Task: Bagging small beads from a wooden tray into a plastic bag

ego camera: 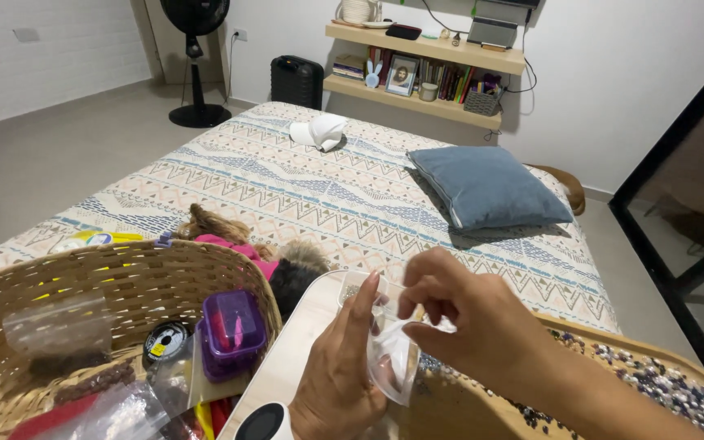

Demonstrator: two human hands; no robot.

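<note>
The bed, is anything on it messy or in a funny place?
A little. A white cap lies alone in the middle of the bed, and the blue pillow sits crooked near the right edge. Beads lie scattered on the wooden tray by the right hand. Both hands' fingers hold a small clear bag.

Bright, even indoor light; soft shadows, slight wide-angle edge distortion.

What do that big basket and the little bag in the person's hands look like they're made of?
The basket looks like woven wicker or cane: tan strands interlaced in rows, matte finish. The small bag, pinched between the left hand and right hand, appears to be thin clear plastic film: see-through, glossy, softly creased.
</note>
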